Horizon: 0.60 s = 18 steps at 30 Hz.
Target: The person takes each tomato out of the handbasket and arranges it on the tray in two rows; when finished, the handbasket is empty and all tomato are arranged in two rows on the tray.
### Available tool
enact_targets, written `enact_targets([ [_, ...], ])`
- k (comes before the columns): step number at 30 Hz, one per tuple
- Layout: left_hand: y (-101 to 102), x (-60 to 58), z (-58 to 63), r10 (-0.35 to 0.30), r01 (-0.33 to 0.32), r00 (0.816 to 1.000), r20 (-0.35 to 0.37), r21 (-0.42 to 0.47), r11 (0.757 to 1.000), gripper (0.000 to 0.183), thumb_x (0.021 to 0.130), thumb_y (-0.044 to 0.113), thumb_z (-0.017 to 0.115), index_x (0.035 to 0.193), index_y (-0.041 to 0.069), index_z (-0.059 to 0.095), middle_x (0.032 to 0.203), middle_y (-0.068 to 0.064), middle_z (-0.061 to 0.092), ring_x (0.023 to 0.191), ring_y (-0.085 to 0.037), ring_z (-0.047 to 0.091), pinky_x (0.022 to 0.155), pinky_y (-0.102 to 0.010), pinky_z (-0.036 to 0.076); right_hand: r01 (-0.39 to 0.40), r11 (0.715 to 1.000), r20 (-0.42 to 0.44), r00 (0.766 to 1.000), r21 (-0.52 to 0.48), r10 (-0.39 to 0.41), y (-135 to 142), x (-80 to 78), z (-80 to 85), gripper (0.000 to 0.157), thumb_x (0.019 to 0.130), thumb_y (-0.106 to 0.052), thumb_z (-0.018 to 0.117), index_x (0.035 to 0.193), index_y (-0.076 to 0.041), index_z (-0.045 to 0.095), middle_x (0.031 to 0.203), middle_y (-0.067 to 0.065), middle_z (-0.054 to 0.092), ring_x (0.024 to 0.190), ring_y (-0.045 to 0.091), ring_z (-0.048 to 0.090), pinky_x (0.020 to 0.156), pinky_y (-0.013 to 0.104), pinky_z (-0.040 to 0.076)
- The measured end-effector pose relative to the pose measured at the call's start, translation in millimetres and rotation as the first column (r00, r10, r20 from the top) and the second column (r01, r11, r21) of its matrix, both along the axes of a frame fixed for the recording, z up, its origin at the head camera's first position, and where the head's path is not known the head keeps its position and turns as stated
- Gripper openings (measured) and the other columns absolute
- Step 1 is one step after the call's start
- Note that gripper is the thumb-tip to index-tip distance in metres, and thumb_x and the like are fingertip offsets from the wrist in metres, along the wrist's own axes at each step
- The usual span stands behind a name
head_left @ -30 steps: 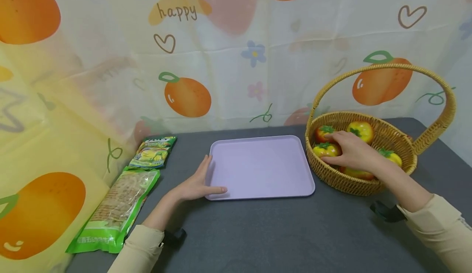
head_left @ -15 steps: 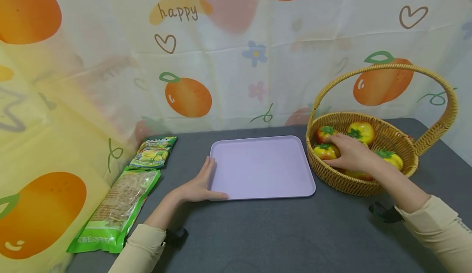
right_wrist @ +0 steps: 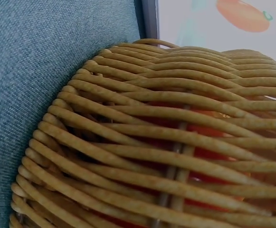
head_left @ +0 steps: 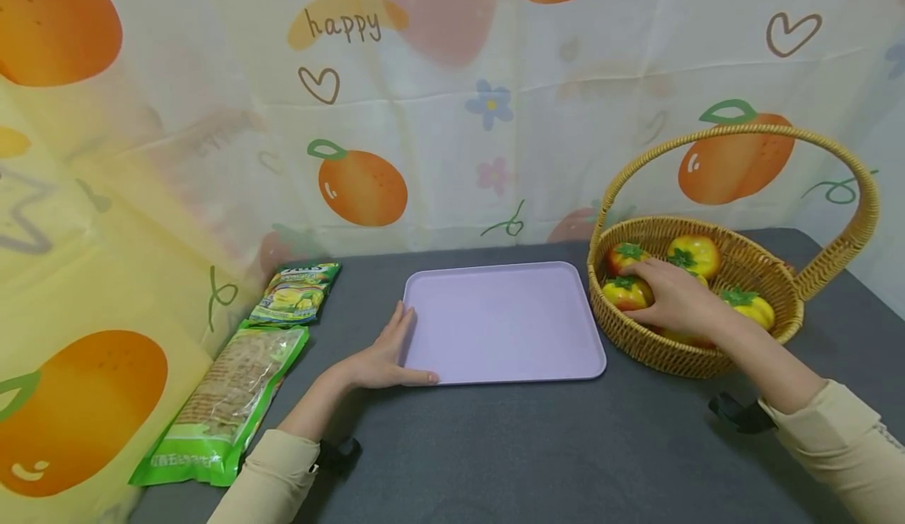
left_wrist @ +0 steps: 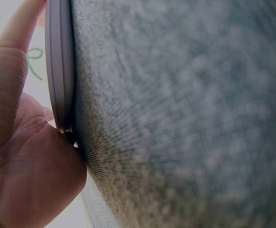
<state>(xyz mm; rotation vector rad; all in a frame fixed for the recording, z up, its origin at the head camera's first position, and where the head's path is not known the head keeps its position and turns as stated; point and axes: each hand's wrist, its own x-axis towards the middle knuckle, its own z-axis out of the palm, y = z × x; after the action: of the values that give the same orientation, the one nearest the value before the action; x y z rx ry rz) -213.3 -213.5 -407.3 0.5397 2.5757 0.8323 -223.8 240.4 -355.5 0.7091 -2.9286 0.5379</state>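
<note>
Lying on the counter (head_left: 495, 453), the lilac tray (head_left: 505, 324) is touched at its left side by the spread left hand (head_left: 380, 359); there, farther off, a yellow-red fruit (head_left: 626, 294) is gripped inside the wicker basket (head_left: 646, 345) by the right hand (head_left: 675, 296).

This looks like a small tabletop corner hemmed in by a printed cloth (head_left: 438, 131), though whether it belongs to a home or a studio cannot be told. The cloth hangs along the table's (head_left: 509, 445) back and left edges, patterned with oranges, hearts, flowers and the word "happy". Homely kitchen goods give the dark grey table its domestic look: a wicker basket (head_left: 661, 353) of red-and-yellow fruit (head_left: 696, 255) near the back right corner, a lilac tray (head_left: 505, 324) by the back edge, and a green-edged food packet (head_left: 219, 406) along the left edge.
</note>
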Motion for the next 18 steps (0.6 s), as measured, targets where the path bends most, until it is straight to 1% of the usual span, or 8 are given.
enact_targets([
  [5, 0.3, 0.3, -0.1, -0.003, 0.003, 1.000, -0.002, -0.015, 1.000, 0.119, 0.079, 0.054, 0.075, 0.156, 0.003, -0.001, 0.159, -0.018, -0.021, 0.146, -0.034, -0.012, 0.114, -0.058, 0.007, 0.001, 1.000, -0.012, 1.000, -0.015, -0.001, 0.9, 2.7, 0.5, 0.061, 0.079, -0.026, 0.082, 0.124, 0.006, 0.056, 0.118, 0.025, 0.059, 0.107, 0.040, 0.055, 0.090, 0.057, 0.044],
  [9, -0.4, 0.0, -0.7, -0.004, 0.004, 1.000, -0.007, -0.019, 1.000, 0.118, 0.079, 0.054, 0.075, 0.156, 0.004, 0.001, 0.159, -0.019, -0.021, 0.146, -0.034, -0.012, 0.114, -0.059, 0.008, 0.018, 0.999, -0.015, 1.000, -0.047, -0.019, 2.7, 4.6, 1.1, 0.062, 0.079, -0.026, 0.082, 0.126, 0.005, 0.056, 0.120, 0.025, 0.058, 0.109, 0.040, 0.054, 0.091, 0.057, 0.043],
  [13, -1.1, -0.3, -1.2, -0.004, 0.003, 1.000, -0.008, -0.022, 1.000, 0.118, 0.079, 0.055, 0.075, 0.156, 0.004, 0.001, 0.159, -0.019, -0.021, 0.146, -0.035, -0.012, 0.114, -0.059, 0.008, 0.042, 0.996, -0.012, 0.999, -0.083, -0.043, 4.6, 7.0, 2.0, 0.065, 0.080, -0.030, 0.082, 0.129, 0.003, 0.055, 0.122, 0.024, 0.057, 0.111, 0.039, 0.053, 0.091, 0.056, 0.043],
  [18, -1.7, -0.4, -1.5, -0.002, 0.002, 1.000, -0.010, -0.028, 1.000, 0.117, 0.079, 0.055, 0.074, 0.156, 0.004, 0.002, 0.159, -0.020, -0.021, 0.146, -0.036, -0.011, 0.114, -0.060, 0.009, 0.060, 0.991, -0.047, 0.997, -0.122, -0.066, 4.7, 11.2, 6.2, 0.068, 0.079, -0.035, 0.082, 0.129, 0.003, 0.055, 0.122, 0.025, 0.059, 0.111, 0.039, 0.054, 0.090, 0.055, 0.043],
])
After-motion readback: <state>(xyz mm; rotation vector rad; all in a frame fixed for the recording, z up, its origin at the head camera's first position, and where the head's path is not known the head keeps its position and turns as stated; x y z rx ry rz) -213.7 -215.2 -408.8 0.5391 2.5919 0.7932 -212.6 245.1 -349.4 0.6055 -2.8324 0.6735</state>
